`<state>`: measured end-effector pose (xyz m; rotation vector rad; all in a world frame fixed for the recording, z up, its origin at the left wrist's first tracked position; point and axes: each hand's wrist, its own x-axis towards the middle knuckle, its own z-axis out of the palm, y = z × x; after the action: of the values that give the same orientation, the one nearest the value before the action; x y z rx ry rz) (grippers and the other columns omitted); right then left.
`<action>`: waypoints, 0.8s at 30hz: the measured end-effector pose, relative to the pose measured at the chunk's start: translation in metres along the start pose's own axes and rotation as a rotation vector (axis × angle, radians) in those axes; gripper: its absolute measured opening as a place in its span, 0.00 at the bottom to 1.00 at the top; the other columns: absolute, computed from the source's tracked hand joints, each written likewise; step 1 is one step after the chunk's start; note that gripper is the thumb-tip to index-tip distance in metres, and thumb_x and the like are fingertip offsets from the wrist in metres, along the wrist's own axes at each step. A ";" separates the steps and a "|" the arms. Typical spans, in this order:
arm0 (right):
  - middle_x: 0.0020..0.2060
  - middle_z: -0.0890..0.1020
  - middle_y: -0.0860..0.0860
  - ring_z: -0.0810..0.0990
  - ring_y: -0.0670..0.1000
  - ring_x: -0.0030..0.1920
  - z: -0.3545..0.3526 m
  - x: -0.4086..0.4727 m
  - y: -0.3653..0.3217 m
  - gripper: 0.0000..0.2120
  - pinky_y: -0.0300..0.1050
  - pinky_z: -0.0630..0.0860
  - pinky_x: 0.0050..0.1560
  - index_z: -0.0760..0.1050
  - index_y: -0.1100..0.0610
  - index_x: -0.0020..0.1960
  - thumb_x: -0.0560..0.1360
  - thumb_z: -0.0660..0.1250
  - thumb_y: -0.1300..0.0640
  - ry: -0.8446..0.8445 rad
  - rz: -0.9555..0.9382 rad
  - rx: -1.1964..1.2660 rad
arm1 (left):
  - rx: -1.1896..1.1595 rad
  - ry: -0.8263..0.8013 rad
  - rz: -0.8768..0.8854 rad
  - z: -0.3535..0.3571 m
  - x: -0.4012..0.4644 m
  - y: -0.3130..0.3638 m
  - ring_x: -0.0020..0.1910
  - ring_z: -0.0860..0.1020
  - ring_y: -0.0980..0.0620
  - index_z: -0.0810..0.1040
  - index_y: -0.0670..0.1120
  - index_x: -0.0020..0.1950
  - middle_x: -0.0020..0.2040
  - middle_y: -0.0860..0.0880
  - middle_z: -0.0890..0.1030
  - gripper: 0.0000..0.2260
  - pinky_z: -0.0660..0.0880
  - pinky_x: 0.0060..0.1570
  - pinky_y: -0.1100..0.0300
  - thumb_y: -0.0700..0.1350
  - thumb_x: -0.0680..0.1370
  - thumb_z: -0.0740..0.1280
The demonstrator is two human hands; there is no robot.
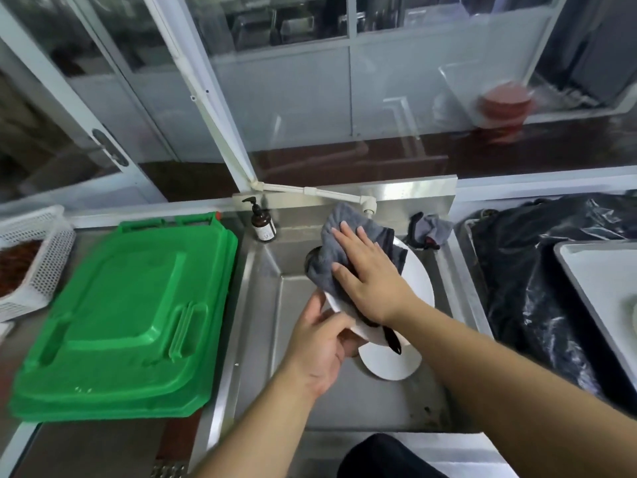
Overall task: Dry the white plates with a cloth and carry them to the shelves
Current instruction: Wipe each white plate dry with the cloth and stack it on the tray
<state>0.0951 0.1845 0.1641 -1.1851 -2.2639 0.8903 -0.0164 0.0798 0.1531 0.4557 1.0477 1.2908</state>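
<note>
The left hand [322, 343] is gripping the lower left rim of a white plate [418, 281], fingers curled round the edge, and is holding it tilted over the steel sink [255, 326]. The right hand [370, 274] is lying flat on a grey cloth [331, 251], fingers straight and spread, pressing the cloth against the plate's face; the cloth is draping over the plate's upper left edge and a dark strip of it is hanging off the lower rim. A second white plate [391, 362] is lying in the sink basin just below the held one, partly hidden by it. Behind the hands a white tap pipe [327, 193] is running along the back of the sink, with its outlet just above the cloth. A brown pump bottle [262, 224] is standing at the sink's back left corner, and another grey rag [436, 229] is lying at the back right corner. Left of the sink, stacked green lids [113, 312] are covering the counter, with a white basket [38, 257] beside them. To the right, a black plastic bag [524, 270] is sitting close against the sink's edge, with a white tray [599, 288] resting over it.
</note>
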 end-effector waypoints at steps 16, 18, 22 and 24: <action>0.85 0.58 0.54 0.52 0.58 0.85 0.006 0.013 -0.027 0.26 0.60 0.55 0.82 0.60 0.54 0.83 0.87 0.55 0.48 0.136 0.522 0.140 | -0.041 0.035 0.144 0.003 0.017 0.037 0.55 0.87 0.45 0.81 0.59 0.67 0.59 0.43 0.87 0.31 0.85 0.49 0.49 0.31 0.70 0.67; 0.83 0.63 0.55 0.59 0.59 0.83 0.012 0.004 -0.038 0.24 0.61 0.59 0.81 0.64 0.52 0.81 0.86 0.56 0.49 0.115 0.530 0.248 | -0.066 0.039 0.125 0.003 0.019 0.038 0.55 0.87 0.45 0.82 0.59 0.66 0.59 0.44 0.87 0.28 0.84 0.47 0.53 0.30 0.74 0.67; 0.84 0.60 0.45 0.51 0.51 0.85 0.022 -0.005 -0.056 0.21 0.51 0.49 0.82 0.69 0.46 0.78 0.87 0.57 0.50 0.112 0.402 0.365 | -0.113 0.011 0.074 0.003 0.017 0.036 0.61 0.85 0.42 0.82 0.54 0.66 0.63 0.41 0.85 0.22 0.84 0.51 0.52 0.32 0.78 0.68; 0.84 0.59 0.43 0.48 0.48 0.85 0.021 -0.004 -0.059 0.23 0.49 0.47 0.82 0.67 0.45 0.81 0.87 0.58 0.51 0.076 0.302 0.316 | -0.119 0.017 0.064 0.001 0.014 0.036 0.63 0.84 0.43 0.80 0.50 0.69 0.64 0.42 0.84 0.23 0.83 0.52 0.51 0.36 0.75 0.71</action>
<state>0.0511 0.1492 0.1907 -1.4021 -1.8255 1.2397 -0.0365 0.1033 0.1765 0.3912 0.9715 1.4077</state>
